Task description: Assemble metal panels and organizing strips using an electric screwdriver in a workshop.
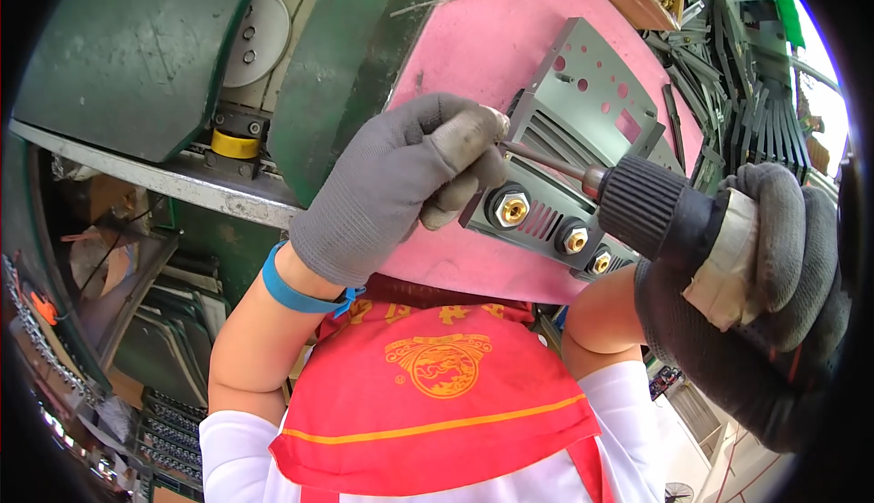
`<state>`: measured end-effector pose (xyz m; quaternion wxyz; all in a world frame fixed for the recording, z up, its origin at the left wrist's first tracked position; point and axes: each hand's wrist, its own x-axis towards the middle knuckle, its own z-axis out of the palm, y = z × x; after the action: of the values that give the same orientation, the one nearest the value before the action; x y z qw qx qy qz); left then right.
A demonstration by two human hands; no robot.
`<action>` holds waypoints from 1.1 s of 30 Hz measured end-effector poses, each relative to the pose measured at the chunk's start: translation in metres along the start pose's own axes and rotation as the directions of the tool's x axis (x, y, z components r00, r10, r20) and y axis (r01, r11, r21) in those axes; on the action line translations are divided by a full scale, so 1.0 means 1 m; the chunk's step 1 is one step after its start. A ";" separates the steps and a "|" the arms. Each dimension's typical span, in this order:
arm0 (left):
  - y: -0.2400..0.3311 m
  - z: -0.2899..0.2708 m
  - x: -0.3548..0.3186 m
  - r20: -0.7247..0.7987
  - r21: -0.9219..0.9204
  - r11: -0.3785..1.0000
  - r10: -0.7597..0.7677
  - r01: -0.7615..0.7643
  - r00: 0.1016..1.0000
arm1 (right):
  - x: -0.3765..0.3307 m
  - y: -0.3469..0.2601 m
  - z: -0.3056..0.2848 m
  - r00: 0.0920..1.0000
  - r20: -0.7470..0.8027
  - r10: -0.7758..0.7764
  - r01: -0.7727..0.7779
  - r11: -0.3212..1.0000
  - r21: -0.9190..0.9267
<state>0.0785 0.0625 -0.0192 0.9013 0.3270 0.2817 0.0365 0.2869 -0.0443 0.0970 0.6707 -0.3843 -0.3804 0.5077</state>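
Grey-gloved left hand, fingers bunched together at the tip of a thin bit, anything between them hidden; right hand clamped round a black, ribbed power driver. Under the bit, a grey metal case, round-holed, with brass fittings along its near side, on a pink tabletop. Farther out, green plates, stacked metal strips. Power driver's aim: leftward and slightly away, long axis slanting over the case

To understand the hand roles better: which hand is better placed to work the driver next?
Probably the right hand: it grips the black driver. The left hand is near the tip of the bit, away from the driver's body.
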 end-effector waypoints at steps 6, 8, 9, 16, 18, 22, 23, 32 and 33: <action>0.002 0.001 -0.002 -0.026 -0.095 0.995 -0.039 0.036 0.999 | 0.009 0.007 0.003 0.993 -0.060 -0.102 0.104 0.994 0.032; 0.001 0.003 -0.001 -0.022 -0.079 0.996 -0.043 0.041 0.999 | 0.006 0.008 0.004 0.988 -0.083 -0.132 0.136 0.990 0.040; 0.001 0.004 0.000 -0.018 -0.114 0.992 -0.057 0.054 0.998 | 0.004 0.008 0.003 0.985 -0.094 -0.148 0.152 0.987 0.043; -0.002 0.010 0.001 0.014 -0.237 0.970 -0.044 0.046 0.999 | -0.020 -0.005 0.003 0.952 -0.173 -0.251 0.266 0.962 0.069; -0.002 0.010 0.000 0.036 -0.253 0.966 -0.044 0.052 0.998 | -0.021 -0.006 0.002 0.939 -0.196 -0.283 0.302 0.951 0.072; -0.002 0.009 0.000 0.108 -0.332 0.940 -0.045 0.079 0.993 | -0.023 -0.005 0.001 0.908 -0.244 -0.342 0.369 0.926 0.076; -0.002 0.010 0.000 0.126 -0.361 0.928 -0.047 0.089 0.991 | -0.024 -0.005 0.000 0.899 -0.256 -0.354 0.384 0.920 0.077; 0.003 0.011 0.000 -0.161 0.085 0.986 0.155 -0.143 0.975 | -0.041 -0.013 -0.012 0.810 -0.378 -0.449 0.507 0.860 0.063; 0.002 0.014 0.000 -0.207 0.279 0.951 0.191 -0.129 0.959 | -0.041 -0.013 -0.013 0.797 -0.391 -0.461 0.521 0.852 0.057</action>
<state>0.0858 0.0559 -0.0095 0.8048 0.4591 0.3596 0.1102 0.2953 -0.0882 0.0984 0.8668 -0.3031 -0.2942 0.2650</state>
